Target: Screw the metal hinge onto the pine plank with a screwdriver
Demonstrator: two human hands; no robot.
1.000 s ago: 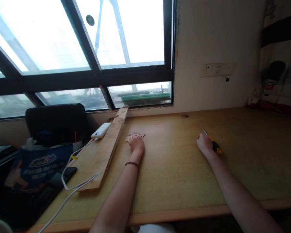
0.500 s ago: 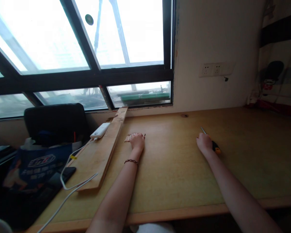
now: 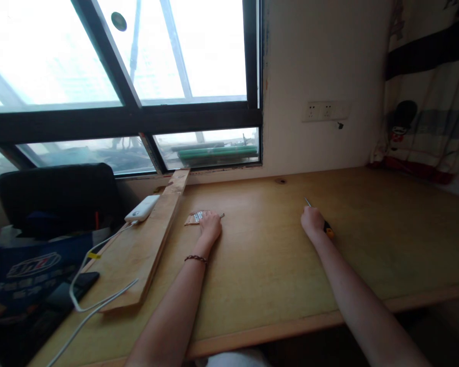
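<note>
My left hand [image 3: 210, 226] is closed over a small piece of wood [image 3: 190, 219] that lies on the table left of the wall socket. A silvery metal plate with holes, like a hinge [image 3: 198, 216], shows on the wood beside my fingers. Something thin and dark pokes out on the right side of that hand, too small to name. Further right, my right hand [image 3: 312, 221] is wrapped round a screwdriver [image 3: 329, 230] with a black and yellow handle. Its metal shaft points away from me, toward the wall, apart from the wood.
A long wooden board [image 3: 153, 250] lies at the table's left, bearing a white power bank [image 3: 142, 208] with a white cable [image 3: 76, 290]. A black chair [image 3: 57, 196] and a blue bag [image 3: 34, 270] stand further left. The wooden table [image 3: 260, 270] runs to the wall under the window.
The view has swung right, so everything sits further left in the picture. More of the metal plate shows beside my left fingers. Both hands keep their hold.
</note>
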